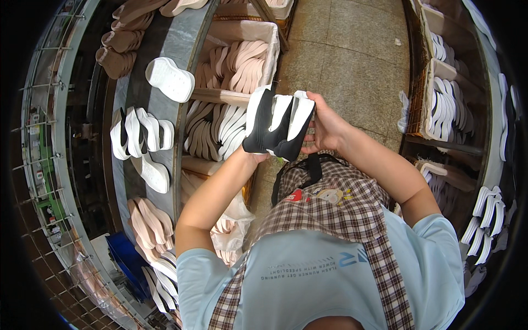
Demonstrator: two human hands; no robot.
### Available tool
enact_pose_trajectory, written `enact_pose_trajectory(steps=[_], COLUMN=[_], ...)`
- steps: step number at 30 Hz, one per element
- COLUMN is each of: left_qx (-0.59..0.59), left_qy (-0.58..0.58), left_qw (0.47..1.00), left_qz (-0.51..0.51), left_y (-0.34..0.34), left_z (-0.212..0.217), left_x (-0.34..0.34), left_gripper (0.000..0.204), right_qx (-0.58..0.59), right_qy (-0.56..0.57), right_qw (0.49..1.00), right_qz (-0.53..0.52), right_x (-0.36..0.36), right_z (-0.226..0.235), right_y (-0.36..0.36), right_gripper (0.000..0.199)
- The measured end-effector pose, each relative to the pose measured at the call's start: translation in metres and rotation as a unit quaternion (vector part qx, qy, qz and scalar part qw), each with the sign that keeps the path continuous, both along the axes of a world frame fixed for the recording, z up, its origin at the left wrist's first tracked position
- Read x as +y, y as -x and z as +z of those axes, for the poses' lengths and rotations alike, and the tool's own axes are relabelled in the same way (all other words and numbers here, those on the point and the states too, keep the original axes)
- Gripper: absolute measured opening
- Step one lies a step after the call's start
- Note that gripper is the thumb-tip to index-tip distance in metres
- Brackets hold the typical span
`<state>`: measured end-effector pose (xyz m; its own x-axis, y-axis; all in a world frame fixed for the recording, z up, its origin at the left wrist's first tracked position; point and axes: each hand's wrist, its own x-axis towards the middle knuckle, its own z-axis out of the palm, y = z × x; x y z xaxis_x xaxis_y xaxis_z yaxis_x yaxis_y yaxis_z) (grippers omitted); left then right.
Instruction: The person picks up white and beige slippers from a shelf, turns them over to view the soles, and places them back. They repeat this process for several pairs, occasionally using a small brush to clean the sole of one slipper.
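A stack of black and white shoe soles (278, 124) is held up in front of my chest, standing on edge side by side. My left hand (254, 158) supports the stack from below and is mostly hidden behind it. From the right side, my right hand (324, 127) grips the same stack, fingers against the outermost sole. I wear a light blue shirt and a checked apron (330, 212).
A metal workbench (148, 132) at left carries loose white soles (140, 135) and a single white sole (169, 80). Wooden bins beside it hold pink soles (242, 66) and white soles (220, 129). Shelves of white soles (448, 110) stand right. Tiled floor (352, 49) lies ahead.
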<state>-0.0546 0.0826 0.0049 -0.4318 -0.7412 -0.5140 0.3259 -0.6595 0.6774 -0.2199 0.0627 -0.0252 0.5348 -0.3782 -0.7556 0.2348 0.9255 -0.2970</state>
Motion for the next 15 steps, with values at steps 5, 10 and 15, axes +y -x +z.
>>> enact_pose_trajectory(steps=[5, 10, 15], left_qx=[-0.013, 0.012, -0.086], left_qy=[0.005, -0.006, 0.012], left_qw=[0.999, 0.996, 0.985], left_qz=[0.041, 0.089, 0.150], left_y=[0.000, -0.001, -0.012], left_z=[-0.006, -0.021, -0.028], left_x=[0.002, 0.000, -0.008], left_gripper=[0.040, 0.039, 0.038], right_qx=[0.017, -0.021, -0.104], right_qy=[-0.010, 0.062, 0.279], right_qw=[1.000, 0.998, 0.953], right_qz=[-0.008, -0.008, -0.056], right_x=[-0.001, 0.000, 0.003], right_z=[-0.003, -0.002, 0.010], right_y=[-0.003, -0.003, -0.003], right_gripper=[0.062, 0.066, 0.062])
